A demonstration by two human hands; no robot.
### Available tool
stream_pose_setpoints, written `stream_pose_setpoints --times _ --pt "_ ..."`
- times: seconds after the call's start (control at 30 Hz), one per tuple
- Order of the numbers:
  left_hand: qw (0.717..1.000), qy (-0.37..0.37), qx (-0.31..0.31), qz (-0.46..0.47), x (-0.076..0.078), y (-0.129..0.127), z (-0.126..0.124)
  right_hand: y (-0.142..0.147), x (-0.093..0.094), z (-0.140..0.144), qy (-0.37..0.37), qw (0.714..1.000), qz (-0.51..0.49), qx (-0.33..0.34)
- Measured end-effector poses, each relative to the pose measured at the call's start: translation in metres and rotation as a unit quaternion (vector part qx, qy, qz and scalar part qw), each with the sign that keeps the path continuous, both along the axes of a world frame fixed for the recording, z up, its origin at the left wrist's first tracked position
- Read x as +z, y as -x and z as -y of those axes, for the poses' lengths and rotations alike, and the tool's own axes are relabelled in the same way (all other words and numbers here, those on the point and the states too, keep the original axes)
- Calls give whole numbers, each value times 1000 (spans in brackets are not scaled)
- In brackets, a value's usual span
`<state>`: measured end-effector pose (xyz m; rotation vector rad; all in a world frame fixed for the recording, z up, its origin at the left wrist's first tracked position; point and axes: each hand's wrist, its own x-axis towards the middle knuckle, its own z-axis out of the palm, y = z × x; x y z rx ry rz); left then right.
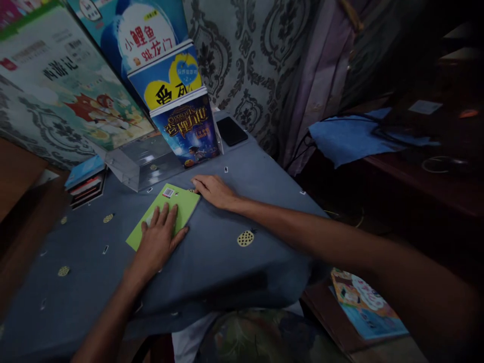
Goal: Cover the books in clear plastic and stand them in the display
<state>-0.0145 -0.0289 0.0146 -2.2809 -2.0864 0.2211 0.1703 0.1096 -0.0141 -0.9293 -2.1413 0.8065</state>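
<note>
Green is what catches the eye first: a thin green book [166, 214] lies flat, back cover up, on the blue-grey cloth that covers the surface [234, 252]. A small barcode label sits at the book's far corner. The left hand [159, 242] is spread open and pressed palm-down on the near half of the green book, fingers splayed, gripping nothing. The right hand [214, 190] lies flat on the cloth just beside the book's far right corner, its fingertips at or touching that edge; I cannot tell whether it has hold of the corner.

Just beyond the green book stands a clear plastic stand [139, 161], and on it, behind the book, lean three picture books stepped one in front of the other: a dark blue one [187, 128] in front, a yellow-and-blue one [166, 75] behind it, and a pale blue one [143, 30] at the back. To the left of the stand a large illustrated book [64, 85] leans against the patterned curtain. A black phone [231, 131] lies on the cloth beyond the green book and to the right of the stand. A short stack of books [86, 181] sits left of the green book. Another picture book [365, 305] lies low down, off the surface, well right of the green book.
</note>
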Motion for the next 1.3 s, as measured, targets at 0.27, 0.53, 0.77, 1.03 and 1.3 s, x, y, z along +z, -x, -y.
stream_pose_setpoints --times 0.27,0.53,0.77,1.03,1.3 --pt "980 95 -165 57 23 34 -35 -12 4 7 36 998 -40 23" --pt "995 -18 -83 -58 19 -27 -32 -12 2 7 42 998 -44 20" --pt "991 -69 -94 -60 11 -31 -30 -12 3 6 43 995 -67 52" --pt "994 -72 -75 -38 13 -30 -29 -13 5 7 55 992 -89 63" --pt "994 -79 -76 -29 14 -27 -30 -12 5 5 68 990 -101 69"
